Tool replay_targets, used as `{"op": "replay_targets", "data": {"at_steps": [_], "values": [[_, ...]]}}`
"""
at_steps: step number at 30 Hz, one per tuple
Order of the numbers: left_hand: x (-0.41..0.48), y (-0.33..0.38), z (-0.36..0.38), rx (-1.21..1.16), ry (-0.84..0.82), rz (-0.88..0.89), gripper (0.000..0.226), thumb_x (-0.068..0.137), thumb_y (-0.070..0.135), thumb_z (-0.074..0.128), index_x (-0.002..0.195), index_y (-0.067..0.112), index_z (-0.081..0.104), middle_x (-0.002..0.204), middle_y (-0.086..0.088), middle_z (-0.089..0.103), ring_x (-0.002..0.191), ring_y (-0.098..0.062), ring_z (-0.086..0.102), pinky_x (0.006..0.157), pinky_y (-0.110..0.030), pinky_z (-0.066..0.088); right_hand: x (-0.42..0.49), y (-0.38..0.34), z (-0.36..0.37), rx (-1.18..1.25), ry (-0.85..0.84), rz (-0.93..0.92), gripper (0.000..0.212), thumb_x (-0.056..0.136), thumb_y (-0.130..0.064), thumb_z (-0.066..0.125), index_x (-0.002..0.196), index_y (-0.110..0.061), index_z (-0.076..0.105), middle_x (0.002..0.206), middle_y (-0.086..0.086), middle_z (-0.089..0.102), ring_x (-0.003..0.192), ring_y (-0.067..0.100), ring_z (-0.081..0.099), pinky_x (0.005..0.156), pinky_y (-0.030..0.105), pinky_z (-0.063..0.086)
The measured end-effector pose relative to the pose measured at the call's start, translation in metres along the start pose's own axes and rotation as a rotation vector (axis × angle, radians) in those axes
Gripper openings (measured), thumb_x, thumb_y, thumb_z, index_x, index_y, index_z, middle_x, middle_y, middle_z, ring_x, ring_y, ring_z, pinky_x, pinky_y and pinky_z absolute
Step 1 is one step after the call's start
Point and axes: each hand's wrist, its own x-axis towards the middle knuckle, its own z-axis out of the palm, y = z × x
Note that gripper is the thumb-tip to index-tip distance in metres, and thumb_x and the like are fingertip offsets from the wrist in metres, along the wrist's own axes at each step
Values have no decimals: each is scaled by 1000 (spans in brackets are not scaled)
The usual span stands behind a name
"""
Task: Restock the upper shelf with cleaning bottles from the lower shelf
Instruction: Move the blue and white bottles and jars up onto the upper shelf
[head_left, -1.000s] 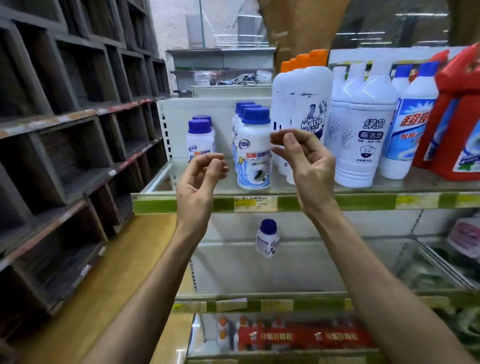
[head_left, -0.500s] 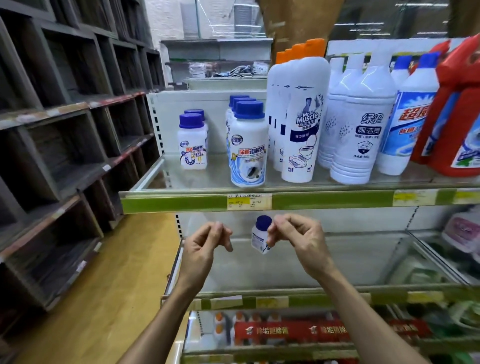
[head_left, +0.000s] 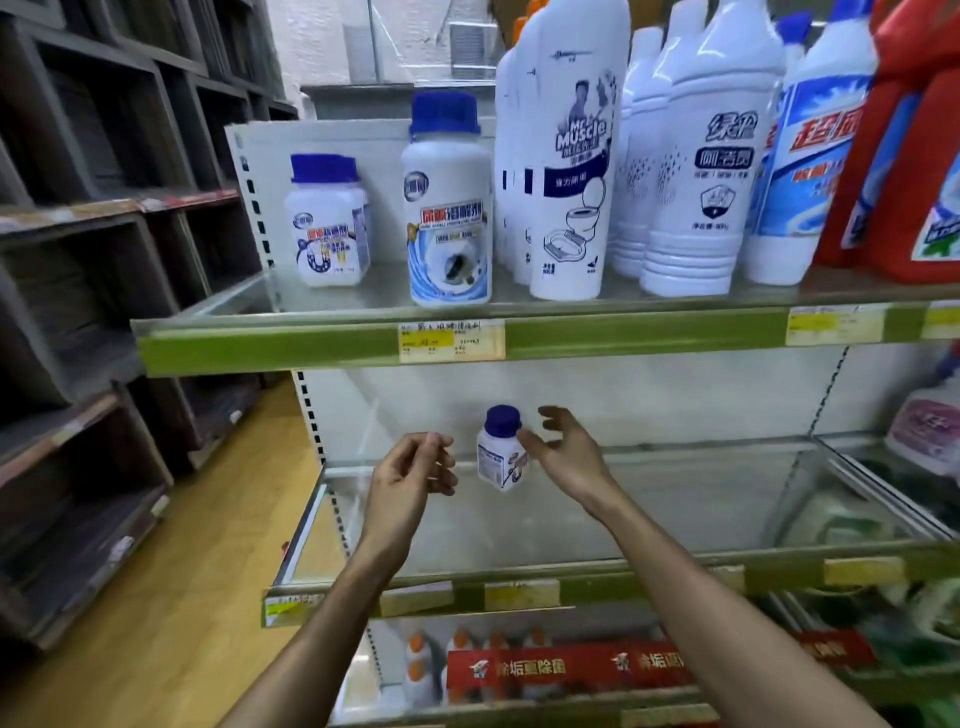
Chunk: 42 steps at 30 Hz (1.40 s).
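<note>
A small white bottle with a blue cap (head_left: 501, 452) stands alone on the lower glass shelf (head_left: 675, 499). My right hand (head_left: 563, 449) is just right of it, fingers spread, fingertips at its side. My left hand (head_left: 413, 475) hovers to its left, fingers loosely curled, holding nothing. On the upper shelf (head_left: 332, 340) stand two short blue-capped bottles (head_left: 328, 223), a taller blue-capped bottle (head_left: 449, 208) and a row of tall white bottles (head_left: 563, 156).
Blue-labelled bottles (head_left: 810, 156) and red bottles (head_left: 914, 166) fill the upper shelf's right end. Dark wooden cubby shelving (head_left: 93, 260) lines the left. A wooden floor (head_left: 171, 597) lies below. Orange-capped bottles (head_left: 426, 665) sit on the bottom shelf. A pink-labelled pack (head_left: 930, 431) is at far right.
Both hands have dropped from the upper shelf to the lower one. The right hand has opened beside the small bottle. The camera has moved closer.
</note>
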Motion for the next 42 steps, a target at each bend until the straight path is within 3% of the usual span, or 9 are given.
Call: {"op": "replay_targets", "data": {"at_steps": [4,8,12,16,20,25,29,33,42], "values": [[-9,-15,0,-14,-7,-15,25,103,21,48,104,4,67,83,-13,64,74,-27,62,70,-39,55,31,13,15,-70,-35,-26,80,86,-40,74,152,-23,34,157,6,38,139,29,45,109,39,42],[-18,-24,-9,-13,-48,18,25,102,23,49,103,6,68,81,-9,64,73,-25,64,71,-39,55,52,19,34,-119,-114,-71,87,84,-35,75,156,-24,27,160,2,31,141,25,41,109,28,35],[-19,-30,-22,-16,-46,34,25,102,22,49,103,6,68,78,-5,65,73,-26,64,71,-39,55,65,30,54,-256,-104,-100,84,84,-32,74,154,-17,30,155,10,35,136,31,44,113,39,37],[-21,-41,-34,25,-38,35,24,101,24,51,100,9,70,78,-4,66,73,-25,64,68,-38,55,67,38,63,-352,-42,-149,60,69,-46,70,121,-18,59,123,10,58,114,34,56,93,34,47],[-23,-50,-36,60,-46,14,22,100,24,54,101,10,70,86,-12,65,77,-25,65,69,-36,56,43,33,59,-244,-61,-170,46,74,-34,75,113,-18,55,107,7,63,97,25,61,72,26,45],[-29,-57,-37,182,-107,8,16,98,26,59,110,19,65,102,-6,67,91,-22,67,78,-35,58,0,26,50,-206,-59,-226,60,76,-36,82,123,-22,47,115,1,59,101,18,59,69,14,43],[-43,-58,-35,309,-197,-8,40,91,47,60,127,29,55,122,9,60,110,-8,61,85,-24,54,-39,6,43,-137,-28,-276,65,68,-50,85,115,-25,46,112,0,56,99,17,59,73,22,51],[-59,-52,-35,308,-308,-11,55,81,63,66,128,44,45,128,18,57,112,5,60,88,-22,53,-74,-23,38,-25,31,-307,57,70,-47,85,105,-22,47,98,-5,56,85,11,57,65,11,44],[-96,-26,-39,147,-209,153,76,70,60,78,134,32,48,124,2,68,117,-17,64,98,-48,54,-130,-80,32,75,12,-465,54,72,-44,85,105,-21,48,97,-6,61,87,13,61,74,26,54]]}}
